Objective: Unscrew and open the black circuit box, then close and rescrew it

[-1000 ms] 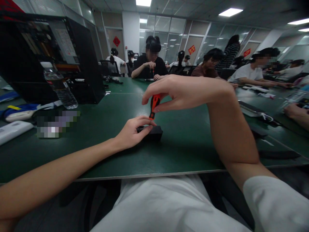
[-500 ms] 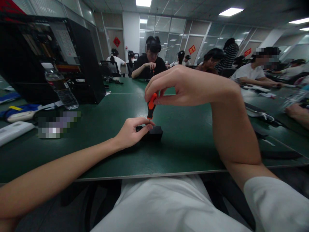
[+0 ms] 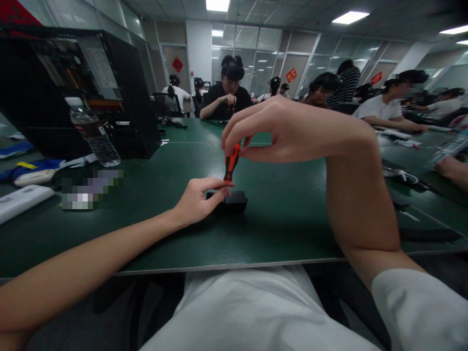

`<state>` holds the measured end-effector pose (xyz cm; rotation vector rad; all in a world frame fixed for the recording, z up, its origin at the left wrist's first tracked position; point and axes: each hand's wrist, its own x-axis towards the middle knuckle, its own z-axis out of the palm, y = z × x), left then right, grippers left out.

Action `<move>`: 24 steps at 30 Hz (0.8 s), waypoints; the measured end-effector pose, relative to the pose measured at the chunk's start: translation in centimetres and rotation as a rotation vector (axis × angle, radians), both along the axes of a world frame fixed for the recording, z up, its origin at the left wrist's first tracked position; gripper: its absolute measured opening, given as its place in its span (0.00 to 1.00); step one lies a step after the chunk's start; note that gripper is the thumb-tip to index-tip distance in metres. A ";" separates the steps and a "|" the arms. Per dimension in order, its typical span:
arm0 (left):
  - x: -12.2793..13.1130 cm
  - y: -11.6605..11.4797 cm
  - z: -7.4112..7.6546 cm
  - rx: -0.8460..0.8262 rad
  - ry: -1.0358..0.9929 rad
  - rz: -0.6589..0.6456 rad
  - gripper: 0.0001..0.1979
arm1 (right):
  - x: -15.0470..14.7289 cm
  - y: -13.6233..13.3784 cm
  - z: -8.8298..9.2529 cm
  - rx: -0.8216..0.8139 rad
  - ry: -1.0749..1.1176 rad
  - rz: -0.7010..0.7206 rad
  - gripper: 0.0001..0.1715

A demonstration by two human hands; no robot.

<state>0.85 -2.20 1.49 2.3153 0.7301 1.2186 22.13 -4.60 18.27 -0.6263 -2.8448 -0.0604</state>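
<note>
A small black box [image 3: 234,200] lies on the green table [image 3: 285,209] straight ahead of me. My left hand [image 3: 199,201] rests on its left end, fingers curled over the top and holding it down. An orange and black screwdriver [image 3: 230,164] stands nearly upright with its tip at the box's top. My right hand [image 3: 281,130] pinches the upper end of its handle between thumb and fingers, wrist bent high above the table.
A black computer case [image 3: 73,92] stands at the back left with a plastic water bottle [image 3: 94,131] in front of it. White and blue items [image 3: 25,178] lie at the left edge. Several other people sit at the table's far and right sides.
My right hand has risen a little and turned on the screwdriver handle, which now stands more upright. The left hand and black box have stayed put.
</note>
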 end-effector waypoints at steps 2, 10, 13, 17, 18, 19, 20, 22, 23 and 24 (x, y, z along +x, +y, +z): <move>0.0 -0.1 0.0 0.008 0.004 0.001 0.11 | 0.0 0.0 0.0 -0.014 0.015 -0.031 0.17; 0.1 0.0 0.1 0.030 -0.001 0.007 0.08 | 0.0 0.5 -0.2 0.049 0.010 -0.099 0.21; 0.0 0.1 0.1 0.028 0.004 0.016 0.08 | 0.1 0.3 -0.1 0.044 0.014 -0.100 0.19; 0.0 0.1 0.2 0.025 0.003 0.028 0.08 | 0.1 0.2 -0.1 0.024 0.015 -0.045 0.17; 0.0 0.1 0.2 0.025 0.003 0.031 0.08 | 0.1 0.2 -0.1 0.028 0.019 -0.036 0.17; 0.0 0.0 0.2 0.027 0.004 0.035 0.08 | 0.1 0.2 -0.1 0.030 0.026 -0.033 0.18; 0.0 0.0 0.2 0.028 0.006 0.039 0.08 | 0.1 0.2 -0.2 0.030 0.035 -0.037 0.18; 0.0 0.0 0.2 0.033 0.009 0.042 0.08 | 0.1 0.2 -0.2 0.026 0.045 -0.064 0.19; 0.1 0.0 0.2 0.036 0.009 0.039 0.08 | 0.1 0.3 -0.2 0.027 0.042 -0.082 0.20; 0.1 0.0 0.2 0.037 0.008 0.036 0.08 | 0.1 0.3 -0.2 0.033 0.040 -0.098 0.21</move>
